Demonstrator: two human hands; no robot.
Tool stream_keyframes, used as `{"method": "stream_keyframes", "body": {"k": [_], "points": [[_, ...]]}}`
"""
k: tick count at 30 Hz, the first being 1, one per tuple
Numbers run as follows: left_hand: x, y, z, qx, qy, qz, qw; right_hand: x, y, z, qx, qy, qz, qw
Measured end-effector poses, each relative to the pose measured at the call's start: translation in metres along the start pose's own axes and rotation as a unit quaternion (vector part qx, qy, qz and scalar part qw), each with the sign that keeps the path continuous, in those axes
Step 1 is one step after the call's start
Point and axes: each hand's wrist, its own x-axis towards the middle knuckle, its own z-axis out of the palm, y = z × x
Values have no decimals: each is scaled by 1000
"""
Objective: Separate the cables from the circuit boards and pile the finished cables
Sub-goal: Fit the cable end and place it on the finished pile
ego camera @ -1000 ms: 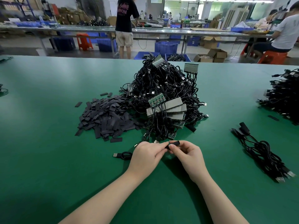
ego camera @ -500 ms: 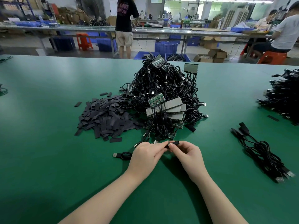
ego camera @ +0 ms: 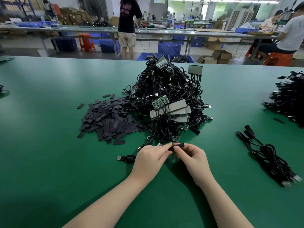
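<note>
My left hand (ego camera: 152, 159) and my right hand (ego camera: 191, 159) meet at the table's near middle. Between their fingertips they pinch the black end piece (ego camera: 178, 145) of one cable. That cable (ego camera: 127, 157) trails left under my left hand and ends in a USB plug. Just beyond my hands rises a big heap of black cables (ego camera: 167, 89) with green circuit boards (ego camera: 160, 102) still attached. A small bundle of loose black cables (ego camera: 269, 155) lies to the right.
A flat pile of dark sleeve pieces (ego camera: 108, 119) lies left of the heap on the green table (ego camera: 49, 162). Another cable heap (ego camera: 289, 99) sits at the right edge. People, benches and blue crates fill the background.
Both hands have stayed in place on the cable end; my fingers have shifted only slightly.
</note>
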Motion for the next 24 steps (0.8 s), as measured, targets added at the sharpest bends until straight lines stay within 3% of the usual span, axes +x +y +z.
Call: {"method": "stream_keyframes", "body": {"k": [4,24], "points": [[1,1,-2,-3,-14,-45,999,0,1,0,5,-1,6,1000],[1,2,-3,28,-7,-6,1000,-1,-2,5,-84,-2,-18,996]]}}
